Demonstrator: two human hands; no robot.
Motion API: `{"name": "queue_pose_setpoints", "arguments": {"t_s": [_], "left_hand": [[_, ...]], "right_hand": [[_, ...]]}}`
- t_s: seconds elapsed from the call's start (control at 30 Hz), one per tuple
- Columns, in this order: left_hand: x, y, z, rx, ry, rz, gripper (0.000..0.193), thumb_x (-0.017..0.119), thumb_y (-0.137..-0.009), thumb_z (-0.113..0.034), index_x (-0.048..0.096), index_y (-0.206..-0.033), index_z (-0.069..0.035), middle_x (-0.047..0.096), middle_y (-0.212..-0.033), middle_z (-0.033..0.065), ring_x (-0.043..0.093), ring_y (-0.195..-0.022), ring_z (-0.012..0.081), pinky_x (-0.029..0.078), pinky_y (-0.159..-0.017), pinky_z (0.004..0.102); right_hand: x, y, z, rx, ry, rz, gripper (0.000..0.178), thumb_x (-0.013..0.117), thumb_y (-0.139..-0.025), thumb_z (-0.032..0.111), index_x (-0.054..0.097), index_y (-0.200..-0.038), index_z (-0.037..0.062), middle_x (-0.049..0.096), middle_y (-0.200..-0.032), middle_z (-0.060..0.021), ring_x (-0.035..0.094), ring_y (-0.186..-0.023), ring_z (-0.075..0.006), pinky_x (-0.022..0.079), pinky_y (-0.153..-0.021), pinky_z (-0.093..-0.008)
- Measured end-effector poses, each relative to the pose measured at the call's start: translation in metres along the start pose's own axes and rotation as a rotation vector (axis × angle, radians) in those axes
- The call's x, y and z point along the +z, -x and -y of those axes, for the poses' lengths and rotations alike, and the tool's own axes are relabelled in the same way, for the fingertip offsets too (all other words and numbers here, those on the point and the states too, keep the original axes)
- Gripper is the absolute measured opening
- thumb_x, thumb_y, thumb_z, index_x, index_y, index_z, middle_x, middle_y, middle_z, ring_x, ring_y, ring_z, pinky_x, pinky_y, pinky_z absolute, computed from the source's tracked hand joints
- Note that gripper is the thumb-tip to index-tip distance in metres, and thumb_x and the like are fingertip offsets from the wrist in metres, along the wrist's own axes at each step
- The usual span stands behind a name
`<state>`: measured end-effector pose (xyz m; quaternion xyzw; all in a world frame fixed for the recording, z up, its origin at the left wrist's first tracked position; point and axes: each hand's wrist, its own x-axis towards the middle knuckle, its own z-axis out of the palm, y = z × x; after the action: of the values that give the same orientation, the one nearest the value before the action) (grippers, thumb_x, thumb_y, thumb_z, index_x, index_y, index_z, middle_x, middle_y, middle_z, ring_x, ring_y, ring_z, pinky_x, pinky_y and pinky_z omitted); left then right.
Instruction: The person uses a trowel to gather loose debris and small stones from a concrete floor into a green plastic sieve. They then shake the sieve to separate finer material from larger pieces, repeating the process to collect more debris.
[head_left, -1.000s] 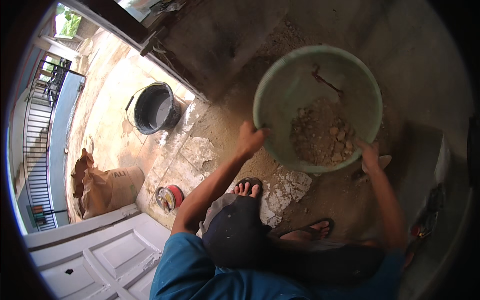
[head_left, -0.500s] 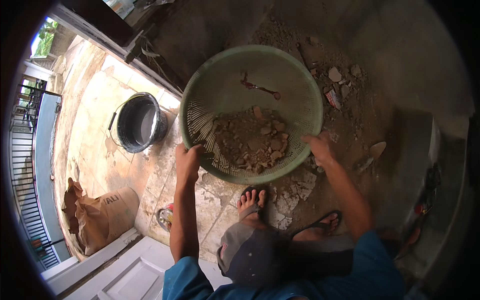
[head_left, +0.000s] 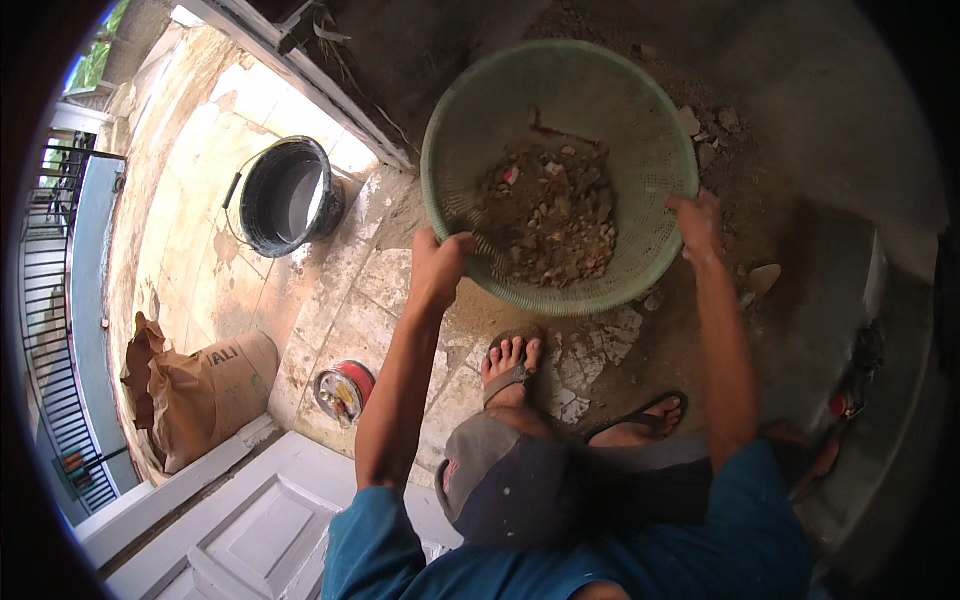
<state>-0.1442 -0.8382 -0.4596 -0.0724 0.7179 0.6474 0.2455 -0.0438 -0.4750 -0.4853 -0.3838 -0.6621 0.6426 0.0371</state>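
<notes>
A large round green plastic basket (head_left: 640, 270) with perforated walls is held out in front of me by its rim. My left hand (head_left: 440, 265) grips the near left of the rim, thumb over the edge. On the right side of the rim, my right hand (head_left: 698, 225) is closed with its thumb on the edge. Inside the basket lies a heap of brown rubble (head_left: 560, 215), made of soil and broken chips, with a small red and white piece among it. A dark reddish strip (head_left: 560, 132) rests against the far inner wall.
Outside the doorway to the left stands a black bucket (head_left: 285, 197) with a wire handle. A brown paper sack (head_left: 205, 390) slumps by the white door (head_left: 265, 520). Near my left forearm sits a red-sided tin (head_left: 345, 390). Broken debris (head_left: 715, 135) covers the floor beyond the basket.
The basket, with both hands on its rim, has moved right and farther away. Its rubble has shifted and bunched up, and a red and white piece now shows in it.
</notes>
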Motion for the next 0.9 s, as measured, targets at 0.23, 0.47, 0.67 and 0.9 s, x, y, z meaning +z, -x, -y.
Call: {"name": "queue_pose_setpoints", "arguments": {"t_s": [0.23,0.47,0.67,0.9], "left_hand": [[-0.035,-0.011,0.022,0.031,0.133,-0.087,0.023,0.058,-0.088,-0.004,0.068,-0.104,0.01,0.069,-0.087,0.0132,0.072,-0.072,0.026,0.064,-0.067,0.0383],[-0.046,-0.005,0.041,0.092,0.156,-0.041,0.027,0.058,-0.09,-0.008,0.068,-0.107,0.01,0.073,-0.09,0.0143,0.073,-0.08,0.0249,0.062,-0.069,0.0375],[-0.016,-0.012,0.046,0.013,0.025,-0.024,0.025,0.064,-0.088,-0.006,0.072,-0.106,0.009,0.072,-0.088,0.0118,0.068,-0.081,0.0199,0.054,-0.07,0.0349],[-0.02,0.005,0.038,-0.02,0.231,-0.12,0.048,0.057,-0.089,0.002,0.061,-0.136,0.011,0.073,-0.119,0.019,0.074,-0.093,0.0248,0.063,-0.085,0.0384]], "right_hand": [[0.023,-0.006,-0.01,-0.126,0.244,-0.081,0.035,0.065,-0.093,0.005,0.067,-0.124,-0.0125,0.073,-0.116,-0.0249,0.074,-0.101,-0.032,0.06,-0.088,-0.043],[0.03,-0.009,-0.009,-0.133,0.305,0.004,0.035,0.065,-0.092,0.003,0.067,-0.124,-0.0115,0.073,-0.118,-0.0248,0.074,-0.099,-0.0333,0.061,-0.087,-0.0434],[0.026,-0.021,-0.003,-0.053,0.015,0.005,0.034,0.062,-0.094,0.002,0.067,-0.125,-0.0106,0.074,-0.118,-0.0221,0.073,-0.101,-0.0317,0.058,-0.091,-0.0423],[0.027,-0.025,-0.013,-0.061,0.297,-0.037,0.036,0.063,-0.096,0.004,0.065,-0.127,-0.0124,0.072,-0.122,-0.0228,0.068,-0.113,-0.0315,0.051,-0.102,-0.0422]]}}
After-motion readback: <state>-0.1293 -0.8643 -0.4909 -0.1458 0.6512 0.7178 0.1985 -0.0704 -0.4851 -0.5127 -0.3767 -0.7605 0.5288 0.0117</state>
